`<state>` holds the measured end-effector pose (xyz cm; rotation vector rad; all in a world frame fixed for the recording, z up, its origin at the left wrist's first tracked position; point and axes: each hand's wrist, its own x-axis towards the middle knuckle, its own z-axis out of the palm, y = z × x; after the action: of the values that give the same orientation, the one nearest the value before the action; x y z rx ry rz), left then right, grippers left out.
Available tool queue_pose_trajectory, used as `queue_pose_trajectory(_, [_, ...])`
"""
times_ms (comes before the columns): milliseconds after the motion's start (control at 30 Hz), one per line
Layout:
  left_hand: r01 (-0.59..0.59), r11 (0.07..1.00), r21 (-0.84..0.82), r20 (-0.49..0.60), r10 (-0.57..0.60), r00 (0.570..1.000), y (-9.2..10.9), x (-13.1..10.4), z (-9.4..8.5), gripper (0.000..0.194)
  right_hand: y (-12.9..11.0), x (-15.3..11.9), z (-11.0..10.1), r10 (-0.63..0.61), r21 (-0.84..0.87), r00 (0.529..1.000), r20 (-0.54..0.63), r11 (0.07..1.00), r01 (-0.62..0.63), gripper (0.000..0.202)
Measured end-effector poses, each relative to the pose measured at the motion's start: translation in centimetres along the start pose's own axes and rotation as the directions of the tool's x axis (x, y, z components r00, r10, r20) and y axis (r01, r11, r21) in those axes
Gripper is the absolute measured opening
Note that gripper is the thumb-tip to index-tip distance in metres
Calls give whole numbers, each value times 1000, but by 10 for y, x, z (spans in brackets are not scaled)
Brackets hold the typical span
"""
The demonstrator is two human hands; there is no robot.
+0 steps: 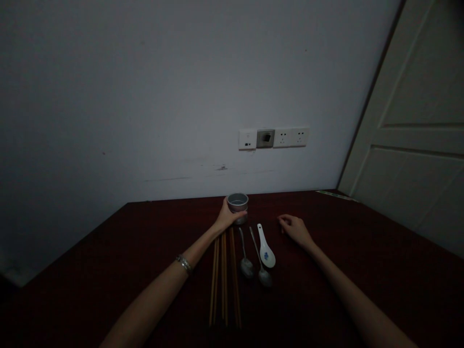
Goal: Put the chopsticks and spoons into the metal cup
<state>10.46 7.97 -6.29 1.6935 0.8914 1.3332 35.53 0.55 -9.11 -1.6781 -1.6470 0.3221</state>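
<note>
My left hand [226, 216] is wrapped around a round metal cup [238, 208] near the table's back edge, thumb across its front. The cup stands upright with its open top showing. My right hand [296, 230] rests on the table to the right, its fingers loosely bent and apart, with nothing visible in them. Between my arms lie several wooden chopsticks [224, 280] in pairs, a metal spoon [247, 267], a second, long-handled metal spoon [265, 277] and a white ceramic soup spoon [267, 256] with a blue mark. The ceramic spoon is nearest to my right hand.
The dark red table [163, 232] meets a pale wall [174, 96] at its back edge. Sockets and a switch [273, 138] sit on the wall above. A thin green-and-white strip [337, 195] lies at the back right corner, near a panelled door [416, 121]. The light is dim.
</note>
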Motion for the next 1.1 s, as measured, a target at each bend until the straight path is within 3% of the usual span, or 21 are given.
queue_pose_trajectory(133, [14, 1000, 9, -27, -14, 1000, 7, -5, -7, 100, 1, 0, 0, 8, 6, 1000, 9, 1000, -8, 36])
queue_pose_trajectory(233, [-18, 999, 51, -78, 22, 997, 13, -9, -17, 96, 2, 0, 0, 2, 3, 1000, 10, 1000, -2, 36])
queue_pose_trajectory(467, [-70, 955, 290, -160, 120, 980, 23, -15, -55, 24, 0, 0, -1, 8, -4, 1000, 19, 1000, -8, 37])
queue_pose_trajectory(600, [39, 902, 429, -78, -6, 997, 23, -19, -73, 12, 0, -1, 0, -8, -8, 1000, 9, 1000, 8, 38])
queue_pose_trajectory(700, [120, 814, 568, -22, -130, 991, 23, -26, -80, 9, 3, -1, 2, -21, -42, 1000, -7, 999, 21, 37])
queue_pose_trajectory(900, [243, 662, 709, -41, -305, 952, 27, -44, -82, 11, 5, -3, 3, -43, -98, 999, 2, 994, 43, 35])
queue_pose_trajectory(1100, [217, 593, 776, -28, -311, 950, 28, -53, -80, 22, 2, -5, 2, -52, -135, 999, 8, 989, 53, 36])
